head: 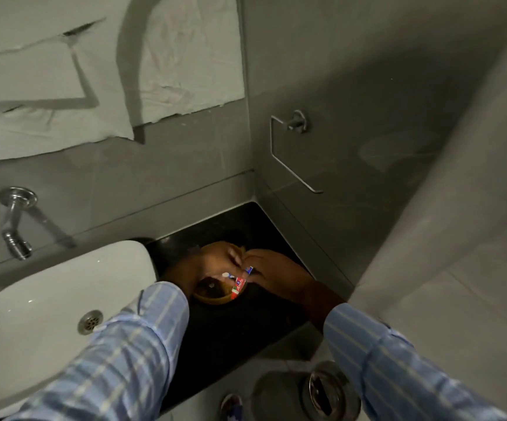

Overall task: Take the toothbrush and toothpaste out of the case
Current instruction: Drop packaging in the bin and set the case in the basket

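Observation:
A round brown case stands on the black counter right of the basin. My left hand rests over the case's far rim, fingers curled at its top. My right hand reaches in from the right and grips a red and white toothpaste tube that leans out over the case's right edge. A white and blue toothbrush head shows between my two hands, just above the case opening. Which hand holds the toothbrush I cannot tell. The case's inside is dark.
A white basin with a metal drain lies to the left, a wall tap above it. A metal towel ring hangs on the right wall. A steel bin stands on the floor below the counter edge.

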Motion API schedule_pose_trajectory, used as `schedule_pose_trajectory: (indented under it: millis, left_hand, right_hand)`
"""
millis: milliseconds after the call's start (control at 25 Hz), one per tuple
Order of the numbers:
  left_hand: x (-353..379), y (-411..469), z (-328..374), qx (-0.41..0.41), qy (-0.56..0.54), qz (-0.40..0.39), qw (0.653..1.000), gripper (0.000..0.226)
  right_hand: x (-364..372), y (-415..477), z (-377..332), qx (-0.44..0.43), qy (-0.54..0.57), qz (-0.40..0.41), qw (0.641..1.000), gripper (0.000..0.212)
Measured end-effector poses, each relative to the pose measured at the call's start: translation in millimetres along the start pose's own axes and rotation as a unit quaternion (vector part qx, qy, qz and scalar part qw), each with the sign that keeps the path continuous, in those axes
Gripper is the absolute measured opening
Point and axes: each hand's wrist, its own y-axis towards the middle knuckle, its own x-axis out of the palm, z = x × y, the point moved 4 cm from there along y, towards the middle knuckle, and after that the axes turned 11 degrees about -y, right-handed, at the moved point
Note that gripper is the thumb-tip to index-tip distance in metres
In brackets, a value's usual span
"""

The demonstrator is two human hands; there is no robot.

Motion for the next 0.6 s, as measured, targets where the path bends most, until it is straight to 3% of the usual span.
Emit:
schedule_pose_trajectory:
  millis: [160, 320, 440, 600]
  left_hand:
    - [-34.1, 6.7, 2.3, -0.014, -0.006, -0.004, 1.000, 0.025]
    - [-70.1, 19.6, 0.9, -0.002, -0.072, 0.005, 0.997, 0.017]
    - [-93.0, 37.4, -8.1, 0.020, -0.097, 0.015, 0.995, 0.015]
    - [-112.0, 66.4, -22.4, 0.038, -0.048, 0.024, 0.998, 0.018]
  right_hand:
    - [-0.6, 42.1, 0.1, 0.042, 0.063, -0.022, 0.997, 0.024]
    - [1.8, 73.3, 22.6, 0.117, 0.201, 0.038, 0.972, 0.014]
    - [20.3, 91.9, 44.9, 0.210, 0.305, 0.048, 0.928, 0.015]
    - [49.3, 105.5, 67.2, 0.317, 0.434, 0.086, 0.839, 0.014]
